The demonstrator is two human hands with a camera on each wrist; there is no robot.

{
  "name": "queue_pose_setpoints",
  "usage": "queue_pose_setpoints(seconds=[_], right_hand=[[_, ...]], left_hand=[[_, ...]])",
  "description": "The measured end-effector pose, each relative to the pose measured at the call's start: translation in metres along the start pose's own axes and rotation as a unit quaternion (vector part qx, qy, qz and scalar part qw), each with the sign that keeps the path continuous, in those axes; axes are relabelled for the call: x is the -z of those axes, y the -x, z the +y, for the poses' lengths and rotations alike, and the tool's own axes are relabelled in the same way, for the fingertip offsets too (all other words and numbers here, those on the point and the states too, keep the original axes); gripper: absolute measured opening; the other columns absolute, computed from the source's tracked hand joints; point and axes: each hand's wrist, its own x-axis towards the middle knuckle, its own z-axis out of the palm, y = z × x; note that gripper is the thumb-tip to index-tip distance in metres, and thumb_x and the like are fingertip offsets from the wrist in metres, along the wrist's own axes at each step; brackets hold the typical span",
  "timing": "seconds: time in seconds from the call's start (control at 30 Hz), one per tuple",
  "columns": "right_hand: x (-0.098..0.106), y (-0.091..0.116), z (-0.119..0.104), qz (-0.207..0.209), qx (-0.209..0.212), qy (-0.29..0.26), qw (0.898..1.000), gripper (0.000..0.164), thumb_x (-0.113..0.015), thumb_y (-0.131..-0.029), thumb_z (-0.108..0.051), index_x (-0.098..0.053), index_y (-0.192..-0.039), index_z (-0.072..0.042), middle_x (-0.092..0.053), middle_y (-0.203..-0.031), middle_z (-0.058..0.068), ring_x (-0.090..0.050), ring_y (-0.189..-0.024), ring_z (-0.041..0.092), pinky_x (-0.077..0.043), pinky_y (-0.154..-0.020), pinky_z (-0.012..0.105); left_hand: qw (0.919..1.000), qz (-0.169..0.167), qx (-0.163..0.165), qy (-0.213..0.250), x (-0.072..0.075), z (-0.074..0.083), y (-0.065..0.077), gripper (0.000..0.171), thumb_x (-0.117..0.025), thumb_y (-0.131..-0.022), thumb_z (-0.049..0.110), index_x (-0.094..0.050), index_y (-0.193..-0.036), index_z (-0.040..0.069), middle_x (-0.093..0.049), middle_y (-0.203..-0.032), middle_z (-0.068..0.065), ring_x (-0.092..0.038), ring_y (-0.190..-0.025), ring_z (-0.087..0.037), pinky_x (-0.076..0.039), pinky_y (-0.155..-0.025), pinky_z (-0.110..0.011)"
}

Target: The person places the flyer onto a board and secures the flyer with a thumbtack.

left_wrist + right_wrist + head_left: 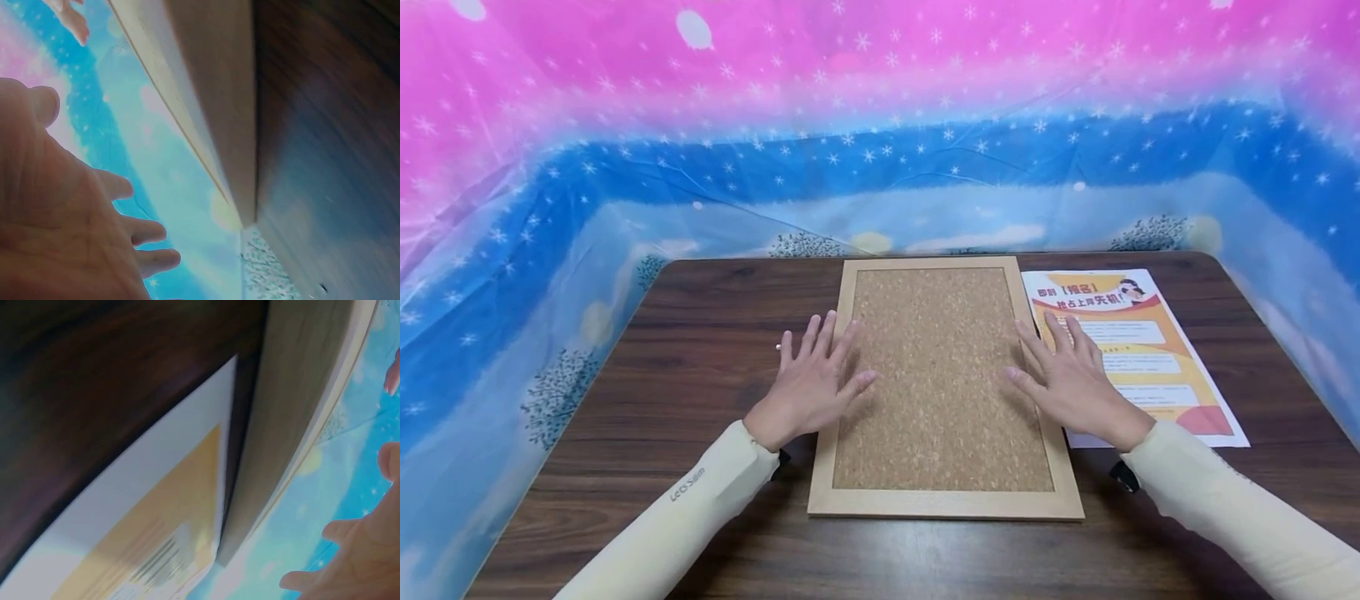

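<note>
Centrally cork board [943, 379] on dark wooden table [715, 333], starry backdrop [880, 125]

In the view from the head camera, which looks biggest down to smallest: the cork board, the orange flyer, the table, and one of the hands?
1. Table, the largest; it carries all the rest.
2. Cork board.
3. Orange flyer, clearly smaller than the board, though the right hand partly covers it.
4. Left hand, the smallest; both hands look alike in size.

Head view: above, facing forward and down over the tabletop [715, 333], moderately near. Wrist views: very close, low beside the cork board [943, 375] frame's side edges, facing the backdrop [880, 167]. All views share board and tabletop.
</note>
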Motion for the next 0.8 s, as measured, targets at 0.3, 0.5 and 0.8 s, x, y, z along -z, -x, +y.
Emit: queue_pose_setpoints(seconds=[0.3,0.5,0.8], right_hand=[[0.006,0.01,0.021,-0.001,-0.034,-0.013,0.999,0.071,-0.036,-0.097,-0.056,-0.014,-0.153,-0.018,0.002,-0.153,0.027,0.014,-0.136,0.047,0.003,-0.097,0.07],[0.01,0.015,0.045,0.006,-0.062,-0.02,0.998,0.072,-0.035,-0.097,-0.054,-0.014,-0.152,-0.013,0.001,-0.151,0.03,0.009,-0.134,0.052,0.002,-0.095,0.071],[0.021,0.023,0.081,0.041,-0.131,-0.001,0.991,0.071,-0.034,-0.098,-0.049,-0.018,-0.149,-0.002,-0.008,-0.142,0.038,-0.003,-0.127,0.057,-0.007,-0.094,0.071]], left_hand=[[0.9995,0.001,0.03,0.011,-0.003,-0.035,0.001,0.072,-0.027,-0.098,0.057,-0.009,-0.153,0.013,0.0,-0.156,-0.017,0.003,-0.141,-0.035,0.006,-0.103,-0.063],[0.9985,0.023,0.049,0.003,-0.002,-0.054,-0.004,0.065,-0.035,-0.101,0.044,-0.017,-0.151,0.007,-0.017,-0.151,-0.023,-0.01,-0.138,-0.042,0.0,-0.102,-0.065],[0.9942,0.011,0.107,-0.011,0.009,-0.078,-0.015,0.045,-0.049,-0.098,0.019,-0.039,-0.135,-0.005,-0.041,-0.128,-0.028,-0.031,-0.117,-0.045,-0.024,-0.088,-0.061]])
